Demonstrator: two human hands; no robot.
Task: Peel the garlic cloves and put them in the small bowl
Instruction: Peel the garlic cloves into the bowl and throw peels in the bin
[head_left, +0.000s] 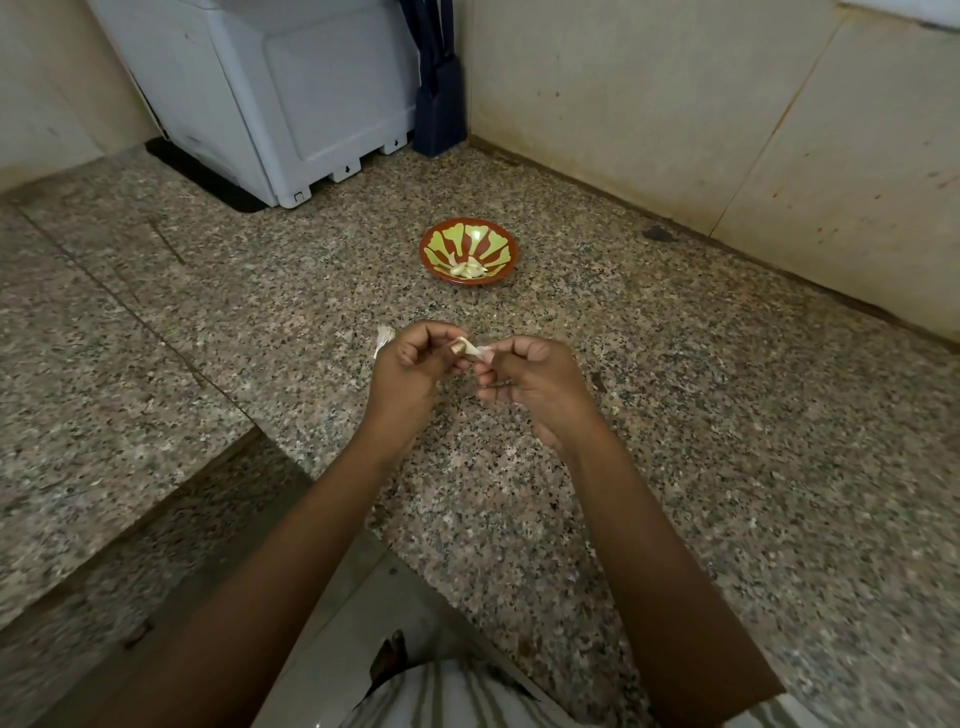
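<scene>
So on the far left at the back there was a white appliance (291, 104) sitting on a black mat (208, 176), and just to its right a dark blue thing (439, 104) was tucked into the corner, couldn't tell what it was. All of it was on a speckled granite tabletop (675, 415). A bit of papery garlic skin (383, 340) lay on the stone, touching or just behind the outer edge of the left hand (410, 364). Further back and slightly right of center sat the small bowl (436, 244), red-brown with yellow-green petal shapes, well apart from the hands and with a few peeled cloves (469, 269) piled in its bottom. Right side was beige wall tile (675, 104), plus a dark smudge (657, 235) on the tabletop near the wall. As for the hands, both were up over the tabletop, nearly touching each other. The left hand had its fingers curled in and was pinching a garlic clove (470, 349) between thumb and fingertips. The right hand (535, 384) was curled too, pinching the clove's other end, where a flap of loose skin (485, 354) stuck out. So the clove was held between the two hands, on the near side of the bowl.
</scene>
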